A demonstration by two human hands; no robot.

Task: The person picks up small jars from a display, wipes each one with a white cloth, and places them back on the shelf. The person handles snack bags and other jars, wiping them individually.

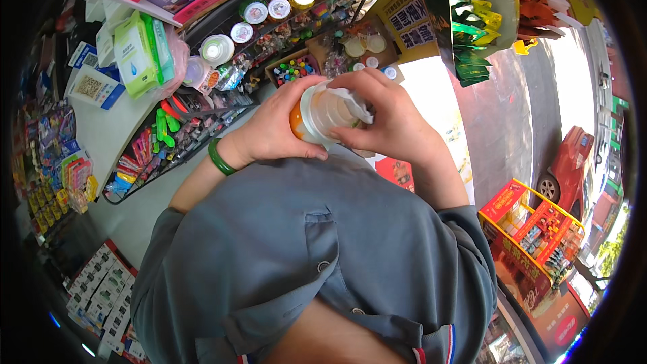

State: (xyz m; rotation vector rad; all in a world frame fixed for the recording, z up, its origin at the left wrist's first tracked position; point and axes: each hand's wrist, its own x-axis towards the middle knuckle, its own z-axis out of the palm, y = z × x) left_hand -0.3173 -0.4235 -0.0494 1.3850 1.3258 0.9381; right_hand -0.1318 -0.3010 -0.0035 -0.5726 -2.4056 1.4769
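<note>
In front of my chest I hold a clear plastic container (323,111) with an orange and white label, tilted on its side. My left hand (273,124) is wrapped round its labelled part, and a green bangle (220,156) sits on that wrist. The fingers of my right hand (386,116) press a crumpled white tissue or wipe (352,103) against the container's other end. What is inside the container is too unclear to tell. Just beyond my hands stands a box of small bottles with coloured caps (294,70).
A wire rack holds several lidded tubs (279,8) ahead. Packs of wet wipes (136,55) lie on the white counter (108,129) at left. A cardboard box (404,15) stands ahead right. A yellow-framed display stand (530,232) and a parked red car (568,167) are at right.
</note>
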